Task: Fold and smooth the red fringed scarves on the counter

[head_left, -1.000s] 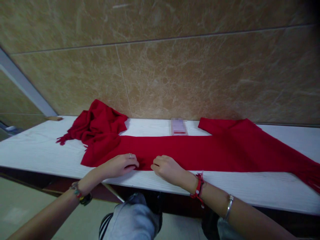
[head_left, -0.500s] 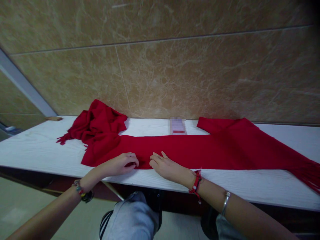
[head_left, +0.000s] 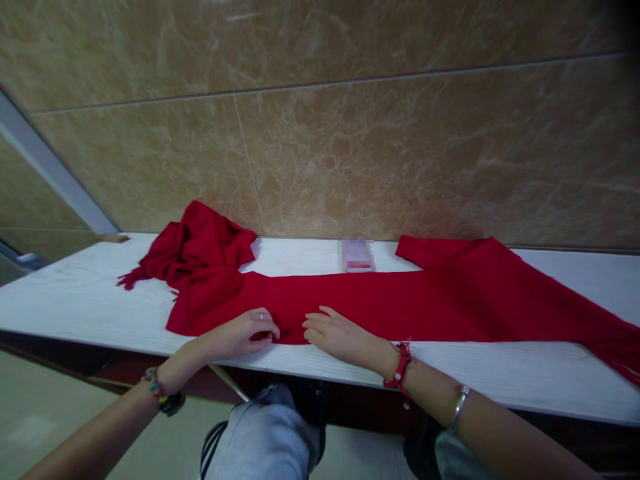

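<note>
A long red scarf [head_left: 370, 303] with fringed ends lies along a narrow white counter [head_left: 450, 373]. Its left part is bunched in a heap, the middle is flat, and the right part runs slantwise to a fringe. At the scarf's near edge, left of centre, my left hand [head_left: 253, 333] has curled fingers, thumb and index closed on the cloth. A short way to the right, my right hand [head_left: 335, 333] pinches the same edge, its outer fingers lifted and spread. The right thumb is mostly hidden. Slightly creased cloth shows between the hands.
Behind the scarf, a small blurred packet [head_left: 357, 255] lies against the tan marbled wall [head_left: 400, 147]. A small brown piece [head_left: 113, 238] sits at the counter's far left corner. My knee [head_left: 265, 433] is below the front edge.
The view has shifted slightly. Both hands remain at the scarf's near edge, with the right hand's fingers turned a little. The scarf lies almost as before.
</note>
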Available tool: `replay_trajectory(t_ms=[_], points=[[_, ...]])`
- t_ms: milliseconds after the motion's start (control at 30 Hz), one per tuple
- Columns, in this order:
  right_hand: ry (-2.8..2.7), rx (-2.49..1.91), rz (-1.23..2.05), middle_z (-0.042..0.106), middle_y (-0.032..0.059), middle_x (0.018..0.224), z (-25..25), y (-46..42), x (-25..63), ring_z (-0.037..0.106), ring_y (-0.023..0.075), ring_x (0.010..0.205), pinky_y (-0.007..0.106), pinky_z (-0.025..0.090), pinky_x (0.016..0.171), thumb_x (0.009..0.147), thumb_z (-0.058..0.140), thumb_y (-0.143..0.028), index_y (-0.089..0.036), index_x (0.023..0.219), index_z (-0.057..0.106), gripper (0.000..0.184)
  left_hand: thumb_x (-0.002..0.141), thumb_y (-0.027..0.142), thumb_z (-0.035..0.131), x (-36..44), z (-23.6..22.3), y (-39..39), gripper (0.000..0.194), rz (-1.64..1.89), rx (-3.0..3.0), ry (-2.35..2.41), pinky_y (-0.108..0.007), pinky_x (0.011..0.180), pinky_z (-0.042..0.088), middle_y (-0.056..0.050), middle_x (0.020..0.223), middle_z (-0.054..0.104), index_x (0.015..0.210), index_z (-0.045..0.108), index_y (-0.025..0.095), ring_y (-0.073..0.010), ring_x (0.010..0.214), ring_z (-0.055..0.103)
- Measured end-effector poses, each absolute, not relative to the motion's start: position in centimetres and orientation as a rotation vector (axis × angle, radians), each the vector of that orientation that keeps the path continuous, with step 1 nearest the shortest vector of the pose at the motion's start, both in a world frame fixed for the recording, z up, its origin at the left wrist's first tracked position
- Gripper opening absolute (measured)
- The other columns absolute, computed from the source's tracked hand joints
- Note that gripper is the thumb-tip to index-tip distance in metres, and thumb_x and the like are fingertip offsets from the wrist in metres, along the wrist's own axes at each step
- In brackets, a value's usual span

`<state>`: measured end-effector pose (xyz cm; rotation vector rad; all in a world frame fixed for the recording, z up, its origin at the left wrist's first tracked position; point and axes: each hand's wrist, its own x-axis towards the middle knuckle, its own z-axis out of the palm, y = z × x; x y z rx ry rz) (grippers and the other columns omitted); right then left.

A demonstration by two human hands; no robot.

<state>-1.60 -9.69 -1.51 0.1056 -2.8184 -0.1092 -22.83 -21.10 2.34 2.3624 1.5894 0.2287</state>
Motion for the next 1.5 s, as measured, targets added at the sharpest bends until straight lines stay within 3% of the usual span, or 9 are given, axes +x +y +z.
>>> replay_trajectory(t_ms=[133, 267, 400, 500, 600, 767, 1033, 1333, 1500], points=[[-2.818, 0.087, -0.077, 0.058, 0.0097, 0.108, -1.6, -9.8, -1.5, 0.049, 0.0182, 0.105, 0.037, 0.036, 0.092, 0.087, 0.039, -0.015, -0.014, 0.094, 0.055, 0.018, 0.079, 0.017, 0.047, -22.5, 2.3, -21.3, 0.015, 0.224, 2.368, 1.610, -0.022, 0.075, 0.039, -0.002, 0.080, 0.057, 0.085, 0.060, 0.018, -0.0130, 0.080, 0.050], [-2.785, 0.103, 0.136, 0.059, 0.0063, 0.107, -1.2, -9.7, -1.1, 0.048, 0.0170, 0.107, 0.035, 0.033, 0.096, 0.087, 0.041, -0.021, -0.015, 0.095, 0.057, 0.019, 0.081, 0.026, 0.048, -22.5, 3.0, -20.7, 0.015, 0.184, 2.373, 1.615, -0.024, 0.077, 0.039, -0.003, 0.083, 0.058, 0.087, 0.059, 0.018, -0.0137, 0.081, 0.051], [-2.732, 0.056, 0.378, 0.061, 0.0046, 0.101, 0.0, -8.5, -1.1, 0.050, 0.0142, 0.105, 0.029, 0.035, 0.094, 0.087, 0.041, -0.022, -0.016, 0.090, 0.060, 0.021, 0.086, 0.029, 0.037, -23.9, 3.7, -17.2, 0.025, 0.310, 2.364, 1.817, -0.027, 0.084, 0.038, -0.006, 0.097, 0.057, 0.098, 0.055, 0.016, -0.0150, 0.091, 0.051], [-2.684, -0.211, 0.415, 0.060, 0.0079, 0.103, 0.9, -6.6, -2.4, 0.052, 0.0139, 0.100, 0.027, 0.038, 0.090, 0.085, 0.043, -0.018, -0.013, 0.095, 0.060, 0.020, 0.083, 0.030, 0.042, -25.6, 3.6, -12.9, 0.034, 0.128, 2.246, 2.019, -0.029, 0.090, 0.034, -0.012, 0.114, 0.052, 0.111, 0.049, 0.013, -0.0184, 0.105, 0.046], [-2.742, -0.526, 0.340, 0.058, 0.0125, 0.106, 1.2, -4.3, -4.9, 0.052, 0.0144, 0.100, 0.025, 0.038, 0.089, 0.084, 0.043, -0.016, -0.008, 0.103, 0.056, 0.025, 0.074, 0.026, 0.054, -27.0, 3.5, -9.3, 0.036, -0.060, 2.166, 1.994, -0.026, 0.083, 0.038, -0.011, 0.107, 0.057, 0.107, 0.053, 0.011, -0.0184, 0.095, 0.052], [-2.900, -0.664, 0.256, 0.058, 0.0179, 0.107, 0.6, -1.0, -9.4, 0.053, 0.0198, 0.101, 0.028, 0.039, 0.084, 0.080, 0.049, -0.019, -0.005, 0.107, 0.056, 0.030, 0.067, 0.029, 0.059, -28.0, 4.1, -6.9, 0.022, -0.280, 2.099, 1.892, -0.020, 0.061, 0.039, 0.000, 0.075, 0.063, 0.082, 0.063, 0.015, -0.0123, 0.065, 0.053], [-3.065, -0.685, 0.272, 0.067, 0.0096, 0.090, 1.8, 1.2, -11.9, 0.061, 0.0183, 0.083, 0.021, 0.042, 0.067, 0.072, 0.057, -0.018, -0.014, 0.092, 0.067, 0.022, 0.058, 0.027, 0.067, -27.9, 5.4, -6.9, 0.040, -0.356, 2.104, 1.893, -0.020, 0.065, 0.039, -0.002, 0.090, 0.062, 0.096, 0.059, 0.016, -0.0144, 0.077, 0.053], [-2.981, -0.702, 0.314, 0.066, 0.0087, 0.093, 1.3, 1.1, -11.2, 0.059, 0.0160, 0.085, 0.019, 0.041, 0.067, 0.070, 0.062, -0.021, -0.013, 0.096, 0.065, 0.027, 0.051, 0.025, 0.070, -28.1, 4.0, -6.4, 0.046, -0.314, 2.073, 1.968, -0.021, 0.063, 0.039, -0.003, 0.085, 0.062, 0.095, 0.060, 0.015, -0.0153, 0.073, 0.052], [-3.012, -0.666, 0.429, 0.068, 0.0041, 0.087, 2.1, 1.1, -10.9, 0.060, 0.0121, 0.076, 0.016, 0.040, 0.063, 0.074, 0.057, -0.019, -0.016, 0.094, 0.067, 0.022, 0.065, 0.037, 0.058, -28.6, 4.1, -6.5, 0.031, -0.283, 2.039, 1.871, -0.018, 0.058, 0.038, 0.000, 0.078, 0.063, 0.088, 0.062, 0.016, -0.0121, 0.067, 0.052]])
